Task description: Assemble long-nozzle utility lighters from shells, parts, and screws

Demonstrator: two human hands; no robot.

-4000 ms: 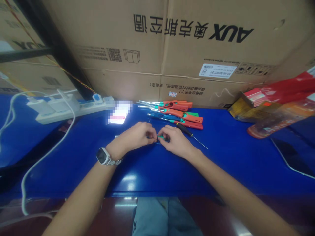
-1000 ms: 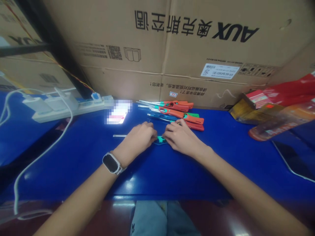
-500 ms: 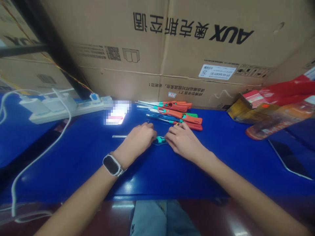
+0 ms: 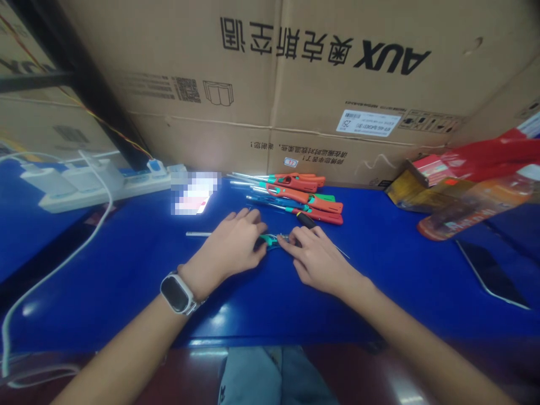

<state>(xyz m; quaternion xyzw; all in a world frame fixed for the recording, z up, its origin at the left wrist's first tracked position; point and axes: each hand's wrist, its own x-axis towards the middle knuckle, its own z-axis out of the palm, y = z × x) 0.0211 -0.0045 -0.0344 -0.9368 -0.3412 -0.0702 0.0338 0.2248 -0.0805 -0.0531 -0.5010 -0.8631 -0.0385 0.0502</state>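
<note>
A long-nosed gas lighter with a teal part lies across the blue table between my hands, its metal tube pointing left. My left hand, with a watch band on the wrist, is closed around the lighter's middle and hides part of it. At the lighter's right end, the fingers of my right hand are pinched onto it, where small inner parts partly show. Just beyond my right hand lies a screwdriver with a black and yellow handle, its thin shaft passing behind the hand.
Several red and orange lighters lie piled against a large cardboard box. A power strip with white cables is on the left, beside a lit, blurred screen. To the right are a drink bottle and a dark phone-like device.
My right hand has shifted slightly, and the screwdriver behind it shows more fully. My left hand has turned a little on the lighter. The camera view has shifted slightly.
</note>
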